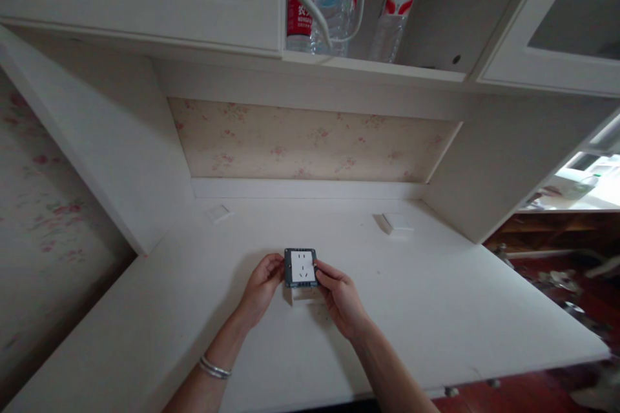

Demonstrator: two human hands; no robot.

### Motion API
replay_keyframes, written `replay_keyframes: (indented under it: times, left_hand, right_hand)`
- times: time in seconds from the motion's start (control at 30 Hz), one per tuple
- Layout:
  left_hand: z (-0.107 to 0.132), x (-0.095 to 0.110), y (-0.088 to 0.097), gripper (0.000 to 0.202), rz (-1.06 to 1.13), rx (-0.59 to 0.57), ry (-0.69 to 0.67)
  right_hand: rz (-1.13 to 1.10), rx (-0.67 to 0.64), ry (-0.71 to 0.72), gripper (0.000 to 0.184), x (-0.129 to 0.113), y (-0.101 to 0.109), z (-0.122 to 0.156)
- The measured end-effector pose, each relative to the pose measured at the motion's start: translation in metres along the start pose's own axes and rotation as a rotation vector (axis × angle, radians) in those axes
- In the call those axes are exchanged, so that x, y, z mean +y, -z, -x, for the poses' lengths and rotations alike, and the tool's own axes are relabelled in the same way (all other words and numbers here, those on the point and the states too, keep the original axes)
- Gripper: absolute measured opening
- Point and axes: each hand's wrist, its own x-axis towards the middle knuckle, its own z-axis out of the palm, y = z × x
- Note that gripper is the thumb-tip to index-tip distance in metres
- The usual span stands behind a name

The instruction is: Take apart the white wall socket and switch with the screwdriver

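Note:
A small square wall socket (301, 267), white face in a dark frame, is held a little above the white desk (436, 310). My left hand (261, 287) pinches its left edge and my right hand (339, 293) grips its right edge, both with fingers closed on it. Just beneath it a white piece (307, 296) lies on the desk, partly hidden by my right hand. A metal bracelet circles my left wrist.
Two white square plates lie further back, one at the left (219, 212) and one at the right (396, 222). Water bottles (334, 0) stand on the shelf above. Cabinet side walls close in the desk on both sides; floral wallpaper backs it.

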Motion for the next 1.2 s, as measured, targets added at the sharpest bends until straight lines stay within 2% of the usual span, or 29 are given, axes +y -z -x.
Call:
replay_keyframes:
  times: [0.5,0.8,1.2]
  left_hand:
    - [-0.0005,0.0012,-0.0030,0.030,0.094,-0.053,0.079]
    - [0.0020,0.0022,-0.0023,0.032,0.201,-0.164,0.174]
    - [0.0023,0.0035,0.0014,0.028,0.183,-0.116,0.188]
  right_hand:
    - [0.058,0.008,0.032,0.042,-0.0009,0.0042,0.0004]
    - [0.060,0.008,0.016,0.041,-0.0042,0.0017,0.0031]
    - [0.047,0.011,0.006,0.040,-0.0014,0.0032,0.0018]
